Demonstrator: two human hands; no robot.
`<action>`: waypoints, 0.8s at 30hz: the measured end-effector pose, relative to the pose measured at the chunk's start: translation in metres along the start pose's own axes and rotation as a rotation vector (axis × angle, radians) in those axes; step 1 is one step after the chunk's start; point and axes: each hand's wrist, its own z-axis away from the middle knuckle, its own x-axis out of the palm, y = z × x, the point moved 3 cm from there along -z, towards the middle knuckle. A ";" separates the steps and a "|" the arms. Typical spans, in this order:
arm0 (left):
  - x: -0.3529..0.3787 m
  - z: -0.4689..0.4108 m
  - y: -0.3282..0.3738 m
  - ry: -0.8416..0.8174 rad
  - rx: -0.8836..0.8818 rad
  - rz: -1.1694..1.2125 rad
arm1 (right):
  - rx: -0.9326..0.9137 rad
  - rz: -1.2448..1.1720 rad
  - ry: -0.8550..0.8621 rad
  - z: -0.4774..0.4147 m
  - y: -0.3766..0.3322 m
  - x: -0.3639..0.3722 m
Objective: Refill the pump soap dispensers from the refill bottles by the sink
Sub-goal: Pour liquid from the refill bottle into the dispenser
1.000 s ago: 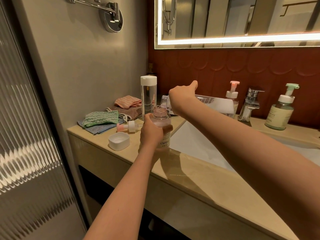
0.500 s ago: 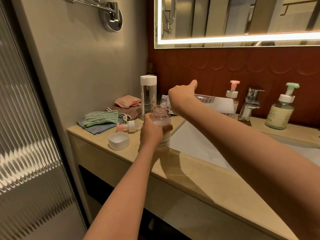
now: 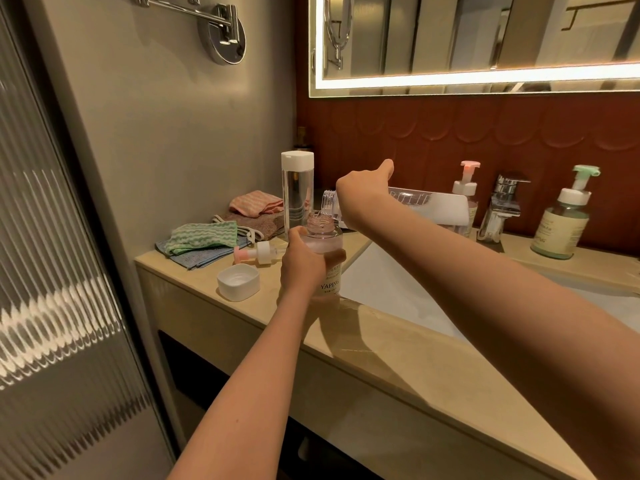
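Observation:
My left hand [image 3: 304,265] grips an open pink soap dispenser [image 3: 325,247] standing on the counter edge by the basin. My right hand [image 3: 360,195] holds a clear refill bottle [image 3: 429,206] tipped on its side, with its neck [image 3: 329,202] just above the dispenser's mouth. The dispenser's pink pump head [image 3: 258,253] lies on the counter to the left. A white square cap [image 3: 238,281] lies upside down near it. A second clear refill bottle [image 3: 297,192] with a white cap stands upright behind.
Folded cloths [image 3: 204,237] lie at the counter's left end. A pink-pump dispenser [image 3: 465,188], a chrome tap [image 3: 502,209] and a green-pump dispenser [image 3: 562,223] stand along the back. The white basin [image 3: 388,289] lies to the right of the hands. A lit mirror [image 3: 485,39] hangs above.

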 end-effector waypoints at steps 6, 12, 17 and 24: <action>0.000 0.001 0.001 0.000 -0.008 0.002 | -0.010 0.009 0.008 0.001 0.000 0.000; 0.000 0.001 0.001 0.005 -0.016 -0.003 | -0.008 0.014 0.004 0.002 0.000 -0.001; 0.000 0.001 0.002 0.002 -0.014 0.007 | -0.010 0.011 0.007 0.001 0.000 -0.001; 0.000 0.000 0.001 0.001 -0.016 0.003 | -0.006 0.015 0.007 0.000 -0.001 0.001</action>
